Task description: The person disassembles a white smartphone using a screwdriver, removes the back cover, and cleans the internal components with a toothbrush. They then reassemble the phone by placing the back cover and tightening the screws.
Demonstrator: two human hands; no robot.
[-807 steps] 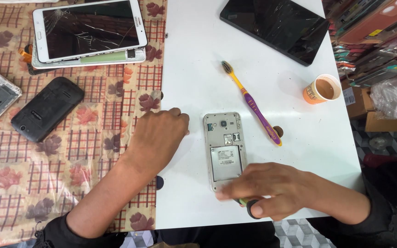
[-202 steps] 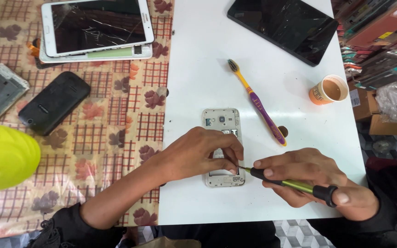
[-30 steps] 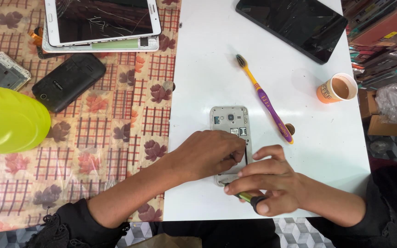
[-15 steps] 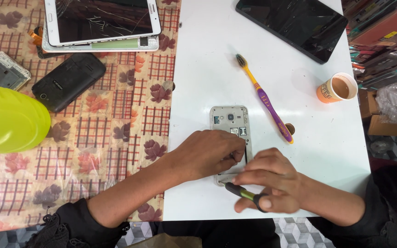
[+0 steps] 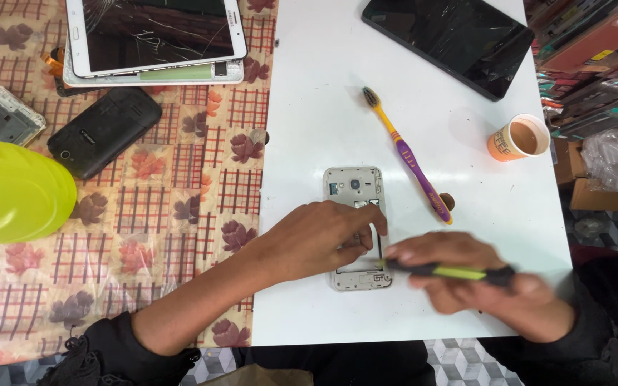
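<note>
White tabletop (image 5: 323, 86) carries the opened phone (image 5: 353, 187), which lies with its long axis running away from me, camera end far, bottom end near. Compared with half a second ago, my right hand (image 5: 481, 286) has slid off to the right of the phone, and the screwdriver (image 5: 452, 271) now lies nearly level, its green and black handle stretched out to the right of the phone and its tip pointing left at the phone's lower right edge. The hand is blurred with motion. My right grip is closed around the handle, fingers wrapped over it.

My left hand (image 5: 316, 239) lies over the middle of the phone as before, fingers curled and pressed down on the frame, pinning it flat rather than pinching it.

Right of the phone lies a purple and yellow toothbrush (image 5: 408, 156), bristles far; further right stands an orange paper cup (image 5: 518, 137). Beyond the phone lies a dark tablet (image 5: 448, 39). Left of the phone, on the patterned cloth (image 5: 180, 214), lie a black phone (image 5: 105, 132), a cracked white tablet (image 5: 155, 34) and a yellow-green plastic object (image 5: 8, 189).
</note>
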